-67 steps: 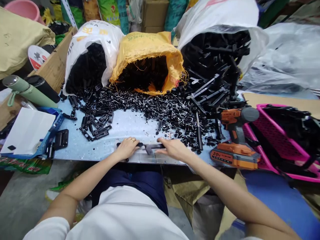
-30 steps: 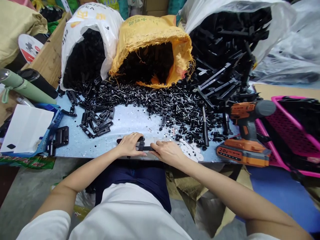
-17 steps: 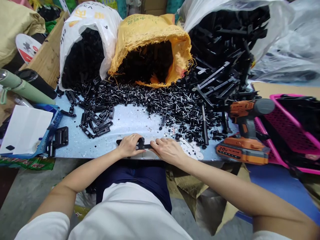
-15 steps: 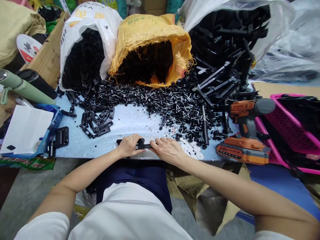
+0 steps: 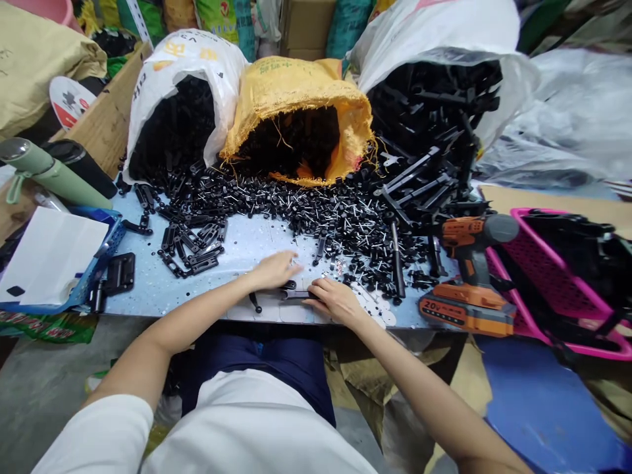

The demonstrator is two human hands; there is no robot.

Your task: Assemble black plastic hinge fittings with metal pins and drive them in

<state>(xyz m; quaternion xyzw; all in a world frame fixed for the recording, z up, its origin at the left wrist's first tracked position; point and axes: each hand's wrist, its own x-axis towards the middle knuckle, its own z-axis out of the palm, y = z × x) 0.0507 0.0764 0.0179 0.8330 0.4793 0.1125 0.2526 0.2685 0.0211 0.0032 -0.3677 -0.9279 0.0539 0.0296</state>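
Observation:
My right hand (image 5: 336, 299) is closed on the end of a black plastic bar (image 5: 299, 295), which lies over the white patch at the table's front edge. My left hand (image 5: 276, 268), blurred at the fingertips, hovers just beyond the bar with its fingers apart and nothing visible in them. A small black round-ended part (image 5: 289, 285) sits below that hand, by the bar's left end. To the left, another black part with a knob (image 5: 255, 302) rests near the edge. Past both hands spreads a pile of black-headed pins (image 5: 320, 204) with metal shanks.
An orange cordless drill (image 5: 469, 276) stands at right, beside a pink basket (image 5: 573, 263). A black-handled hammer (image 5: 397, 263) lies among the pins. Black links (image 5: 195, 247) are heaped at left. Behind stand a white sack (image 5: 192, 52), a yellow sack (image 5: 291, 79) and a clear bag (image 5: 444, 33).
My left hand has let go of the black bar and moved away from the edge, to the right. The right hand keeps its hold. The view has shifted slightly.

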